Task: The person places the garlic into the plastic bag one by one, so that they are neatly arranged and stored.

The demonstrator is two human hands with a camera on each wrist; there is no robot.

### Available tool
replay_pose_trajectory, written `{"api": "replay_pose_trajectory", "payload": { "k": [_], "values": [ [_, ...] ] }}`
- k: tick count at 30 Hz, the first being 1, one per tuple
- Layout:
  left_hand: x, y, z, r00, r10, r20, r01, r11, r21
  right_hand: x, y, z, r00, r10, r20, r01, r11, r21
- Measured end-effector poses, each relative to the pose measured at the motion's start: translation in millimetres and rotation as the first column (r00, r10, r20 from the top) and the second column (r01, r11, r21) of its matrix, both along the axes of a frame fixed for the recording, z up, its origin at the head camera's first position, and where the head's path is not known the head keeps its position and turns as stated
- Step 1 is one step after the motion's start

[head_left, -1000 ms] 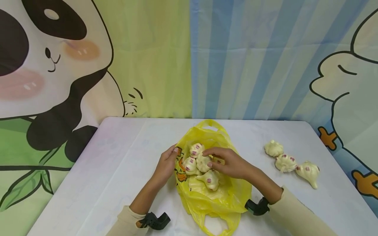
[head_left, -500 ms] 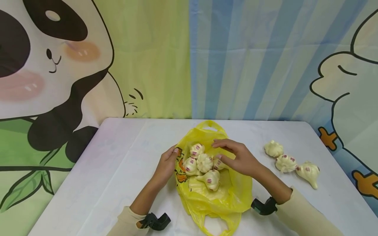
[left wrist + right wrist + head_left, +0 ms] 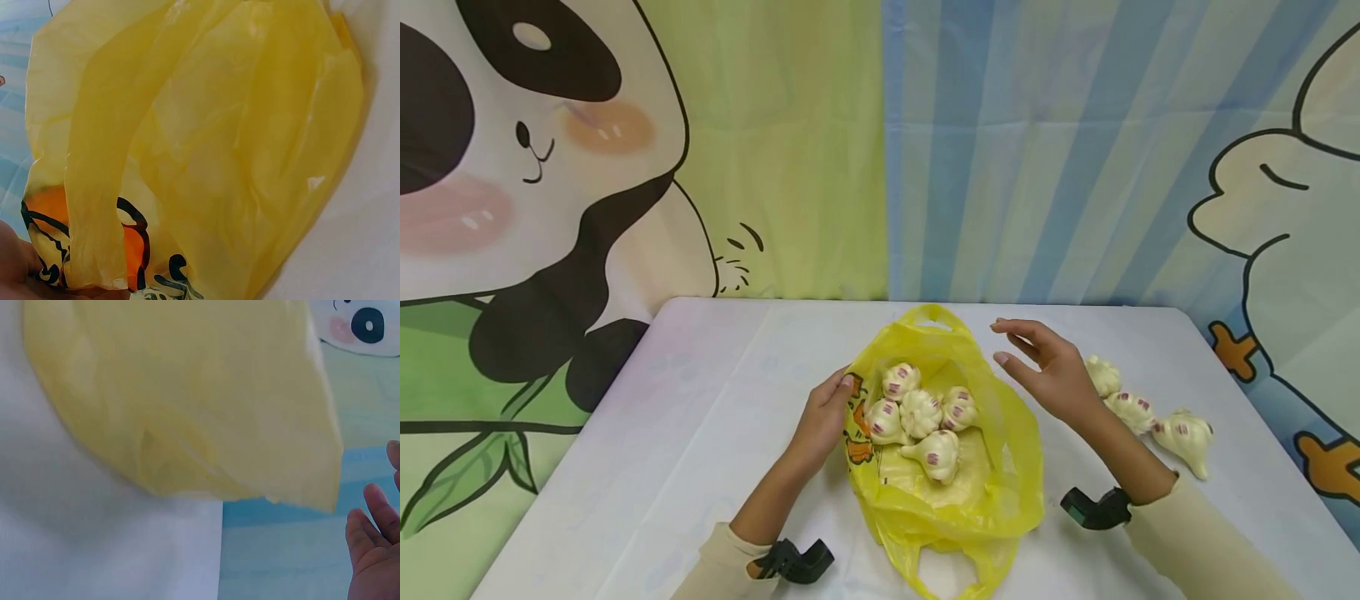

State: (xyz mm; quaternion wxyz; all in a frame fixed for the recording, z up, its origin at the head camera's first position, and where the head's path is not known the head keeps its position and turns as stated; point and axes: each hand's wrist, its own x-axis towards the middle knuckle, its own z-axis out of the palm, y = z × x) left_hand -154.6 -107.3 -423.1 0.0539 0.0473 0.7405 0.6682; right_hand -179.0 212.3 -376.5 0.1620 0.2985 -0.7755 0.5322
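Observation:
A yellow plastic bag [image 3: 1000,500] lies on the table with its mouth spread, and several garlic bulbs [image 3: 920,414] sit inside it. My left hand [image 3: 822,421] grips the bag's left rim, thumb on the printed side; in the left wrist view the bag [image 3: 206,125] fills most of the picture and only part of that hand [image 3: 19,275] shows. Just right of the bag, my right hand [image 3: 1052,371] is raised with fingers parted and holds nothing. The right wrist view shows its fingers [image 3: 381,515] spread beside the bag [image 3: 187,394].
Three more garlic bulbs lie on the table at the right: one [image 3: 1103,375] partly behind the right hand, a middle one [image 3: 1131,410], and the nearest [image 3: 1184,435]. The white table [image 3: 700,433] ends at a printed curtain [image 3: 1037,167] behind.
My right hand has let go of a garlic bulb, which now lies in the bag with the others, and has moved out of the bag to the right. The left hand stays put.

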Motion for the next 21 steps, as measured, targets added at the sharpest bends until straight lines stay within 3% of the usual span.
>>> {"api": "replay_pose_trajectory", "payload": {
  "k": [6,15,21],
  "values": [
    [0.4,0,1.2,1.0,0.002,0.01,-0.002,1.0,0.001,-3.7,22,-3.4,0.981,-0.18,0.07,0.179,0.984,0.021],
    [0.6,1,3.0,1.0,-0.005,0.005,0.005,1.0,0.015,-1.1,54,1.4,0.906,-0.403,0.128,0.395,0.915,0.084],
    [1.4,0,2.5,1.0,-0.004,0.004,0.004,1.0,0.01,-0.7,73,-3.6,0.858,-0.493,0.145,0.493,0.869,0.037]
  ]
}}
